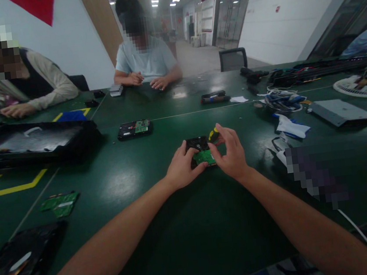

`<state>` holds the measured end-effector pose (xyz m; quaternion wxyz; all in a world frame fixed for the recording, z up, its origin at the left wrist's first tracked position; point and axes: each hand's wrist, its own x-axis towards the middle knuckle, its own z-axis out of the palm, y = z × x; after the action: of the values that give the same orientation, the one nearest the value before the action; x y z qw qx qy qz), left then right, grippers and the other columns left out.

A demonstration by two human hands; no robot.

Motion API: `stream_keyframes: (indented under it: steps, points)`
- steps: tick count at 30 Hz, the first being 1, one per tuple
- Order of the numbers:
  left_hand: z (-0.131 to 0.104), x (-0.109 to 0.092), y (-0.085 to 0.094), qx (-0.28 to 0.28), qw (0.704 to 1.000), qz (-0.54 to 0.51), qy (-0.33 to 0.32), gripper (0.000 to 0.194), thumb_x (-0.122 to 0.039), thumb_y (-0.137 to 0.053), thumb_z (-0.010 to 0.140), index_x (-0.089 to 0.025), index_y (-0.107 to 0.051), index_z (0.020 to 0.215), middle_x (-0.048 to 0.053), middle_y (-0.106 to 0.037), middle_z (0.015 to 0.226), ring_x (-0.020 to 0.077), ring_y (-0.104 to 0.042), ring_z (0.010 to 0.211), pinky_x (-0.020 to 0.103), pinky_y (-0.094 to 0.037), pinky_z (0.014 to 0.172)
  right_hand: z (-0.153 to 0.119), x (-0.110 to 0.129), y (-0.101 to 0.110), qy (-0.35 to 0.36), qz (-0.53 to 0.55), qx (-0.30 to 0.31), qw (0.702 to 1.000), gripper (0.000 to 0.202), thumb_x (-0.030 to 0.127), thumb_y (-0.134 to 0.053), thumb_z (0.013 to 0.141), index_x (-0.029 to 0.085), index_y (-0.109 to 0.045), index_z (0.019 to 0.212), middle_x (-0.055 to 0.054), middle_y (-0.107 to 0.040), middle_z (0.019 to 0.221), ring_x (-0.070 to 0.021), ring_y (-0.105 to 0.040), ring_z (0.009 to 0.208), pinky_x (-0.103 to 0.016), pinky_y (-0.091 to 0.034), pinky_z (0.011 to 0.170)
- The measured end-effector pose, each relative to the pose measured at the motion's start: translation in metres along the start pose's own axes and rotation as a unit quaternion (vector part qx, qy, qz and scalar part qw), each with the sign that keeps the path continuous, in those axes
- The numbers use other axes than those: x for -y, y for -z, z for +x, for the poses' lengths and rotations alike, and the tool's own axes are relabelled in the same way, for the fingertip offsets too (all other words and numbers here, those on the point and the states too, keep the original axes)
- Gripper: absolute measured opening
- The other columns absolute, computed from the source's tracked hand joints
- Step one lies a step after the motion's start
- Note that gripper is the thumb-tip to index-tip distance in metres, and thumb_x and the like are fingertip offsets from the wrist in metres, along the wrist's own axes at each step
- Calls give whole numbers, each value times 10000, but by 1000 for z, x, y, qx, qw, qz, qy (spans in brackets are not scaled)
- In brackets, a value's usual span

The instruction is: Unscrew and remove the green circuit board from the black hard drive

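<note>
A hard drive [204,157] with a green circuit board lies on the table in front of me. My left hand [183,166] grips its left side, thumb along the near edge and fingers at the far edge. Over the drive's right end, my right hand [230,155] is closed on a screwdriver with a yellow and black handle [214,134]. The screwdriver's tip is hard to make out. Farther left on the table sits a second hard drive [134,129], its green board facing up.
At left are a large black tray [86,130], loose green circuit boards [65,204] and a black casing [27,248]. Bundled cables [283,99], a grey metal box [342,110] and a white glove-like item [291,126] lie to the right. Two people sit across the table.
</note>
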<state>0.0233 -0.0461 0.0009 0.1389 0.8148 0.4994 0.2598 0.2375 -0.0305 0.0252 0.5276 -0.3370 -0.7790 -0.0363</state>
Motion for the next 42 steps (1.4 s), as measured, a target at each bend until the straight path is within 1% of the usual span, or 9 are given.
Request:
stream_keyframes:
  steps: [4, 9, 13, 20, 26, 30, 33, 38, 42]
  points:
    - [0, -1, 1, 1, 1000, -4, 2, 562, -606, -660, 917, -218, -603, 1320, 216, -393, 1638, 376, -272, 1589, 578, -384, 1200, 0, 0, 0, -2, -7, -1, 1000, 729, 204, -618, 973, 332, -302, 1618, -118, -572, 1367, -236, -661, 1042, -424, -683, 810]
    - [-1, 0, 2, 3, 1000, -7, 4, 587, -598, -673, 910, -217, -595, 1350, 221, -364, 1652, 379, -270, 1589, 574, -382, 1204, 0, -1, 0, 1, -7, -5, 1000, 741, 187, -632, 963, 336, -310, 1614, -113, -573, 1368, -224, -661, 1015, -405, -682, 781]
    - [-2, 2, 1, 1, 1000, -9, -1, 603, -618, -672, 904, -220, -597, 1351, 215, -345, 1664, 384, -276, 1585, 579, -384, 1203, 1, -1, 0, 6, -4, -7, 1000, 764, 170, -646, 952, 335, -308, 1617, -109, -569, 1365, -226, -659, 1044, -395, -681, 778]
    - [-3, 3, 0, -4, 1000, -7, -5, 609, -617, -679, 899, -216, -599, 1351, 222, -374, 1645, 378, -289, 1581, 564, -388, 1205, 1, -1, 1, 3, -9, -8, 1000, 762, 187, -653, 952, 335, -307, 1615, -117, -572, 1363, -237, -664, 1039, -419, -682, 782]
    - [-2, 2, 0, 0, 1000, -7, 3, 628, -638, -676, 894, -225, -592, 1361, 220, -367, 1650, 388, -271, 1586, 586, -385, 1200, 1, -1, 0, 4, -14, -11, 1000, 764, 186, -655, 950, 330, -307, 1615, -121, -578, 1352, -240, -674, 1023, -419, -680, 769]
    - [-1, 1, 1, 0, 1000, -6, 6, 637, -644, -681, 889, -222, -593, 1358, 219, -371, 1648, 387, -271, 1586, 579, -385, 1203, 1, -1, 0, 6, -14, -10, 1000, 768, 183, -660, 945, 321, -308, 1615, -124, -578, 1356, -234, -680, 998, -419, -676, 771]
    - [-1, 0, 1, -1, 1000, -8, 6, 629, -640, -688, 885, -223, -597, 1347, 213, -370, 1651, 388, -276, 1583, 581, -391, 1198, 1, 0, 0, 7, -20, -11, 1000, 769, 195, -662, 943, 311, -306, 1615, -129, -581, 1356, -241, -678, 1015, -423, -673, 783]
    - [-1, 1, 0, 0, 1000, -13, 14, 645, -653, -693, 876, -228, -594, 1352, 213, -366, 1653, 392, -278, 1582, 593, -385, 1197, 0, 1, 0, -2, -16, -2, 1000, 728, 199, -601, 969, 311, -296, 1620, -138, -574, 1393, -252, -679, 1043, -460, -670, 851]
    - [-1, 1, 0, -3, 1000, -14, 13, 636, -638, -711, 868, -236, -591, 1346, 200, -381, 1644, 387, -282, 1581, 587, -393, 1194, 0, 0, 0, -11, -16, -2, 1000, 712, 208, -597, 972, 304, -304, 1614, -141, -581, 1379, -254, -679, 1037, -451, -677, 820]
